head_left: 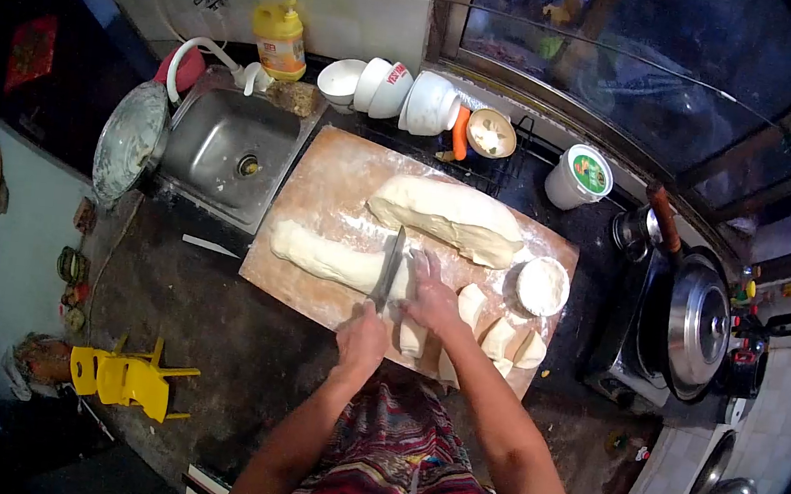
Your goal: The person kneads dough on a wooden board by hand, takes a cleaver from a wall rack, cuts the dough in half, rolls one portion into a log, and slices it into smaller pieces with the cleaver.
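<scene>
My left hand (361, 343) is closed round the handle of a knife (391, 271). Its blade lies across a long roll of dough (327, 257), close to the roll's right end. On that end, just right of the blade, my right hand (433, 297) grips the dough with its fingers pointing away from me. A thicker slab of dough (447, 216) lies behind on the floured wooden board (327, 165). Several cut dough pieces (499, 337) lie to the right, some partly hidden by my right forearm. Near them stands a white bowl of flour (543, 287).
Left of the board is a steel sink (223, 147) with a large metal basin (130, 142) at its edge. White bowls (388, 89), an orange-handled tool (460, 133) and a white tub (578, 178) line the back. A lidded pan (699, 322) sits on the stove at right.
</scene>
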